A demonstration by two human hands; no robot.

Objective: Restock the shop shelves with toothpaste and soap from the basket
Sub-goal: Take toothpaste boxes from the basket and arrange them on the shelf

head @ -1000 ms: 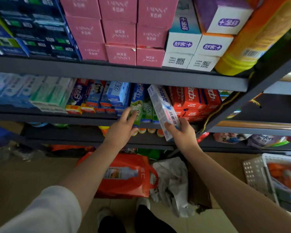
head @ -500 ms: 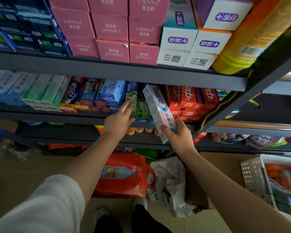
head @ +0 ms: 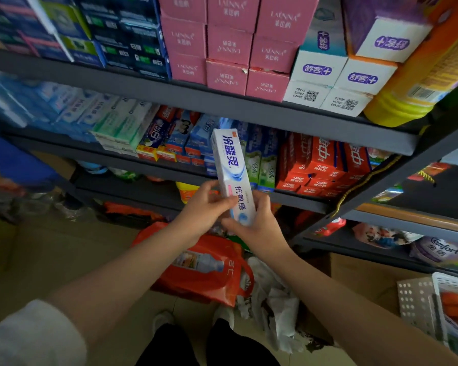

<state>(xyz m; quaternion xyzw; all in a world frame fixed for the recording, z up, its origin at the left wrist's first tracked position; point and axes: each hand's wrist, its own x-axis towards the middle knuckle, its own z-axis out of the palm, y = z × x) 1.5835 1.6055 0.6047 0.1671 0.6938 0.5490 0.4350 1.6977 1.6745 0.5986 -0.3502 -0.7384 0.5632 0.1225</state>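
A long white-and-blue toothpaste box (head: 232, 170) stands almost upright in front of the middle shelf (head: 296, 200). Both hands grip its lower end: my left hand (head: 205, 207) from the left side, my right hand (head: 254, 224) from below and the right. The box's top end overlaps the row of blue and green toothpaste boxes (head: 259, 159) on that shelf. A white perforated basket (head: 418, 305) with orange and dark packs stands at the lower right on the floor.
Red toothpaste boxes (head: 325, 165) fill the shelf's right part, pale blue and green ones (head: 95, 117) the left. Pink boxes (head: 230, 46) and white-purple boxes (head: 336, 80) sit on the upper shelf. An orange bag (head: 212, 276) and crumpled white plastic (head: 273, 299) lie on the floor by my feet.
My left hand left the shelved boxes and came over to grip the toothpaste box. The box pulled back slightly from the shelf and stands more upright.
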